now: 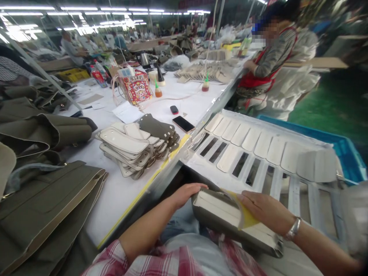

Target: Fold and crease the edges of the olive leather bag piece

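A dark olive bag piece [218,220] with a pale inner face rests across my lap. My left hand [185,194] grips its near-left end, fingers over the top corner; the thumb is hidden. My right hand [267,211] is closed on a curved flap with a yellow face [248,216], bent up over the bag piece's pale side. The fingertips of this hand are partly hidden behind the flap. A metal-banded watch is on my right wrist.
To the left lie a stack of pale flaps [123,145], a phone [184,124] and olive bags [43,207]. At right, a white slatted rack [227,184] holds pale panels, beside a blue crate [347,153]. A person in a red apron [258,78] stands beyond.
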Available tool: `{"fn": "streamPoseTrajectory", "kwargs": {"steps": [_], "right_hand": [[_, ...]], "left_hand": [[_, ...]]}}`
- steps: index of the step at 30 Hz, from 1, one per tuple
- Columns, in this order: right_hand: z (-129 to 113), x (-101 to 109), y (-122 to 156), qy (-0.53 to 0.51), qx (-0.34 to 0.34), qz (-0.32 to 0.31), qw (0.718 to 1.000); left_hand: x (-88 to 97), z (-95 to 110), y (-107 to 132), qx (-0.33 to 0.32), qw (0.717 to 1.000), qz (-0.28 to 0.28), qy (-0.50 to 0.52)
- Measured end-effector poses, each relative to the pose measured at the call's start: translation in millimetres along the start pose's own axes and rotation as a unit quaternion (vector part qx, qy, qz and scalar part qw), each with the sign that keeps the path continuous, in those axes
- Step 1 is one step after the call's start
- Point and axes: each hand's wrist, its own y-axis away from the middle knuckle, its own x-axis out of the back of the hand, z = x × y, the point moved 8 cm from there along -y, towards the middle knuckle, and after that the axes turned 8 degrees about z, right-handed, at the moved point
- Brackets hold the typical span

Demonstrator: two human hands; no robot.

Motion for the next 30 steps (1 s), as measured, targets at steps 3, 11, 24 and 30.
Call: {"fn": "streamPoseTrajectory", "kwargs": {"steps": [3,11,24,30], "right_hand": [[-3,-4,28,-0.109,-0.032,-0.009,0.993],[-52,-74,76,-0.435,-0.158,-0.028,0.886],[-105,-131,64,-0.628,-0.305,0.033,0.715],[-107,-155,59,-0.696,-0.361,0.024,0.62]], "left_hand": [[1.7,7,-3,-0.008,0.995,0.019,-0.098],[24.9,8,11,0.033,0.983,0.01,-0.178],[-7.2,-20,21,0.131,0.978,-0.092,0.136],[-11.2,-12,27,0.064,0.97,-0.091,0.215]]}}
